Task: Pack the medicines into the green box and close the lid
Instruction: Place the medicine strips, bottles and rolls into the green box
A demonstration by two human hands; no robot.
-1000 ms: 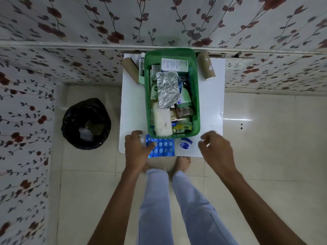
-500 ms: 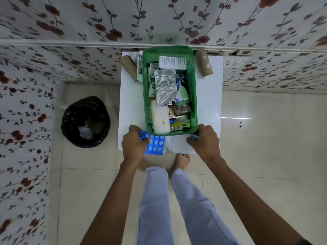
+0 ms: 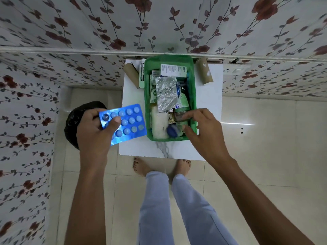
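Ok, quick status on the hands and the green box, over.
Left hand gripping blue blister pack, outside the box. Right hand open over green box, blue jar inside. No lid seen.

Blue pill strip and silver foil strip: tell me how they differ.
The blue pill strip is held up in the left hand, outside the green box; the silver foil strip lies inside it on top of other packs. The blue pill strip is flat with rows of round blisters; the silver foil strip is crumpled. Both are shiny medicine strips.
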